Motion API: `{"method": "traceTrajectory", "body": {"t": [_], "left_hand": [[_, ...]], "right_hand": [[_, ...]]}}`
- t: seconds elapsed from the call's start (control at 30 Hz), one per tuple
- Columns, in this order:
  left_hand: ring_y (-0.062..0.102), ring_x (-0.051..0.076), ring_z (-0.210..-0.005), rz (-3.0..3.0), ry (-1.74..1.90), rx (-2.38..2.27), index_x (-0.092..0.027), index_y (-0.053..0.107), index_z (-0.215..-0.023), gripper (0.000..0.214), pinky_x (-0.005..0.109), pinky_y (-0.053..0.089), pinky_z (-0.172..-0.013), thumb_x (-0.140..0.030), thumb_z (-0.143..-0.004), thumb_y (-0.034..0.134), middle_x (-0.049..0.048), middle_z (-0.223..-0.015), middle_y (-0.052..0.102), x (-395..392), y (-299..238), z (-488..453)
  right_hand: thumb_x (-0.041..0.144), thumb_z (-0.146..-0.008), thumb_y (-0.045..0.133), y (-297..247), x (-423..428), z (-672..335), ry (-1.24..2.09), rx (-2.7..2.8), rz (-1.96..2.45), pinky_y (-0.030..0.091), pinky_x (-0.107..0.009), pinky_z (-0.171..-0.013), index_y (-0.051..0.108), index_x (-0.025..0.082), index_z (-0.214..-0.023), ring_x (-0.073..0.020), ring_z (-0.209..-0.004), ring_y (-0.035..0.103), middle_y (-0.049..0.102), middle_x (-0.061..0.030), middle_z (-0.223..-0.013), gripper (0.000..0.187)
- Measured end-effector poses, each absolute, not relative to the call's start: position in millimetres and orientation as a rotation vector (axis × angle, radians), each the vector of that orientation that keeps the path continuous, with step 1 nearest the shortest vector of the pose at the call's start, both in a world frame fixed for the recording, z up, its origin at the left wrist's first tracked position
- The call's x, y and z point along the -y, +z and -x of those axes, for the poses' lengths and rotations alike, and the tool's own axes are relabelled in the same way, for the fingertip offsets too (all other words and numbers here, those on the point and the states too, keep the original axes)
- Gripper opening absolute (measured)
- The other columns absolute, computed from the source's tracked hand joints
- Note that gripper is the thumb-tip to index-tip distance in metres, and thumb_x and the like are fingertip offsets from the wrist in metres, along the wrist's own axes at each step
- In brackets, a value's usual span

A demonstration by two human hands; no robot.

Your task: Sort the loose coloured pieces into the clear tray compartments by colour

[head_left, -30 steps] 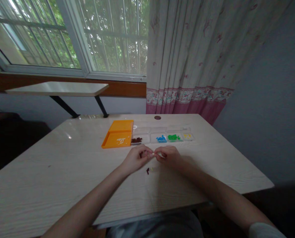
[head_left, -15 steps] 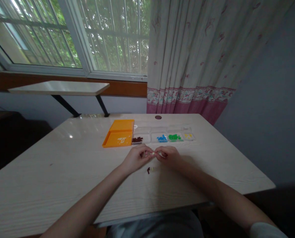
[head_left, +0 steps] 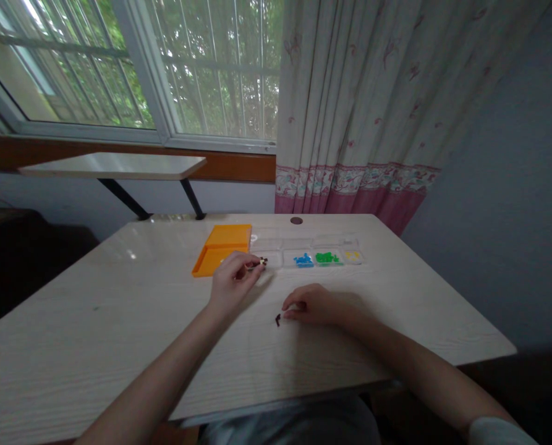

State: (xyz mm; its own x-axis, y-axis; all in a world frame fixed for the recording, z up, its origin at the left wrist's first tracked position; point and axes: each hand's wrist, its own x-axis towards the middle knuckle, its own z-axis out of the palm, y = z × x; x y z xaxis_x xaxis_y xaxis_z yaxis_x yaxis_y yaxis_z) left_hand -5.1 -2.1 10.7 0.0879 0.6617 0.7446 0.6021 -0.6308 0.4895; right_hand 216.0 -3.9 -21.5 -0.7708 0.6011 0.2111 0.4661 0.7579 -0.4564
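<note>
My left hand (head_left: 233, 278) is pinched on a small cream piece (head_left: 262, 262), in front of the dark brown pieces, which it partly hides. Below and to the right, my right hand (head_left: 313, 303) is low over the table, its thumb and forefinger slightly apart. Just left of those fingertips lies a small bent dark brown piece (head_left: 278, 319). The pale piece beside it is hidden at the fingertips. Behind my left hand is an open orange case (head_left: 229, 233); my hand covers most of the white pieces in its near half.
Clear compartment trays (head_left: 276, 259) run right from the case. They hold small blue pieces (head_left: 303, 260), green pieces (head_left: 327, 257) and yellow pieces (head_left: 352, 254). A raised shelf (head_left: 118, 164) stands at the back left. A round dark disc (head_left: 297, 220) shows near the table's back edge.
My hands were together around the small cream piece and are now apart. The left carried it left to the brown pieces; the right came down beside the loose pieces on the table.
</note>
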Motion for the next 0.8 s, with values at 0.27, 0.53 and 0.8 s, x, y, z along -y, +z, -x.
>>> {"method": "traceTrajectory", "body": {"t": [0.27, 0.53, 0.8], "left_hand": [[0.044, 0.007, -0.054, -2.323, 1.621, -1.258, -0.016, 0.06, -0.081, 0.007, 0.019, 0.037, -0.051, -0.021, -0.076, 0.059, 0.0017, -0.074, 0.058, 5, 9, 3], [0.043, 0.007, -0.053, -2.325, 1.608, -1.289, -0.016, 0.06, -0.08, 0.008, 0.019, 0.036, -0.05, -0.023, -0.077, 0.058, 0.0016, -0.073, 0.057, 5, 12, 5], [0.049, 0.012, -0.059, -2.196, 1.189, -1.73, -0.017, 0.061, -0.079, 0.024, 0.021, 0.036, -0.053, -0.039, -0.075, 0.052, 0.002, -0.072, 0.058, -23, 8, 40]], "right_hand": [[0.03, -0.082, 0.05, -21, 3, -216, 0.558, 2.682, 0.944, 0.042, -0.019, -0.066, 0.066, 0.021, -0.09, -0.0117, -0.071, 0.061, 0.069, -0.0007, -0.082, 0.02], [0.026, -0.083, 0.048, -20, 2, -217, 0.556, 2.711, 0.961, 0.042, -0.02, -0.067, 0.066, 0.021, -0.091, -0.0128, -0.073, 0.062, 0.069, -0.0015, -0.084, 0.02], [0.024, -0.083, 0.048, -21, 1, -218, 0.62, 2.663, 0.983, 0.042, -0.02, -0.067, 0.065, 0.02, -0.091, -0.0123, -0.073, 0.061, 0.068, -0.0017, -0.084, 0.019]]}}
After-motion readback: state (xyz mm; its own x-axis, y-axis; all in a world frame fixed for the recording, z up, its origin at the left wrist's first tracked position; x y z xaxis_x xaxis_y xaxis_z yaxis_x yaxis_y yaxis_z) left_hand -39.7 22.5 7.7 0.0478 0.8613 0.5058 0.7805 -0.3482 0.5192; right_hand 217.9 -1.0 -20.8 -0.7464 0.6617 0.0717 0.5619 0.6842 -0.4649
